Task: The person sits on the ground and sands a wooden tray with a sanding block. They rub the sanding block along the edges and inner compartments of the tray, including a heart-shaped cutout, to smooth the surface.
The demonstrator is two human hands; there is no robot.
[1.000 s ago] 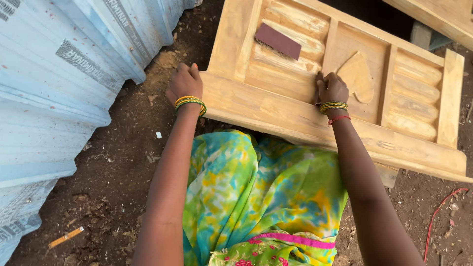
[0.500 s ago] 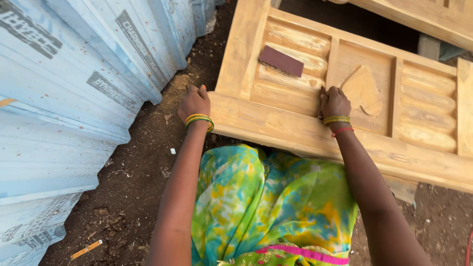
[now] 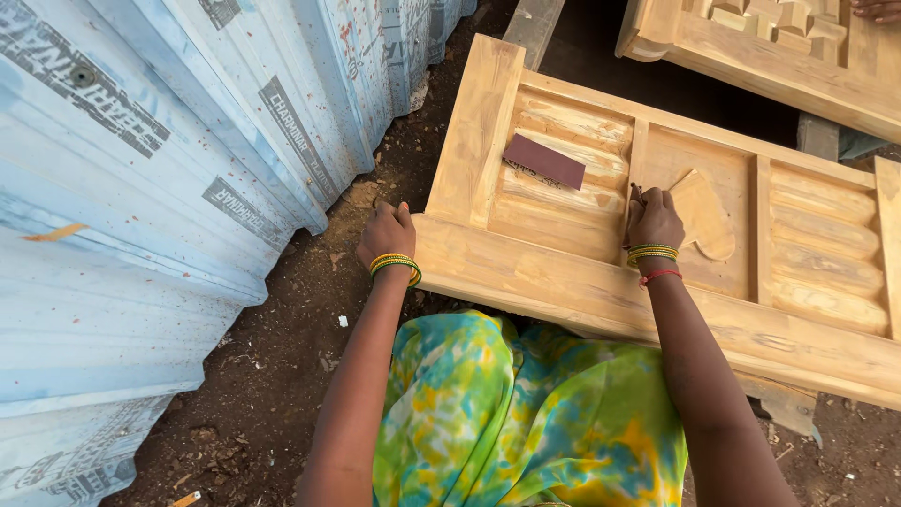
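A pale carved wooden door panel (image 3: 563, 291) lies flat in front of me over the dirt. My left hand (image 3: 387, 235) grips its near left corner. My right hand (image 3: 652, 218) is closed on a small folded piece of sandpaper, pressed against the vertical rail between two recessed panels. A dark maroon sheet of sandpaper (image 3: 544, 161) lies loose on the ridged left panel. A raised heart-shaped carving (image 3: 702, 216) sits just right of my right hand. Both wrists wear yellow and green bangles.
Corrugated blue-grey metal sheeting (image 3: 169, 188) runs along the left. Brown dirt ground (image 3: 272, 376) lies between it and the door. A second carved wooden piece (image 3: 770, 47) stands at the top right, with another person's fingers (image 3: 878, 9) on it. My green and yellow garment (image 3: 526, 422) fills the bottom.
The view has shifted so the door sits further right and lower. My right hand has slid slightly along the rail; my left hand keeps its hold on the corner.
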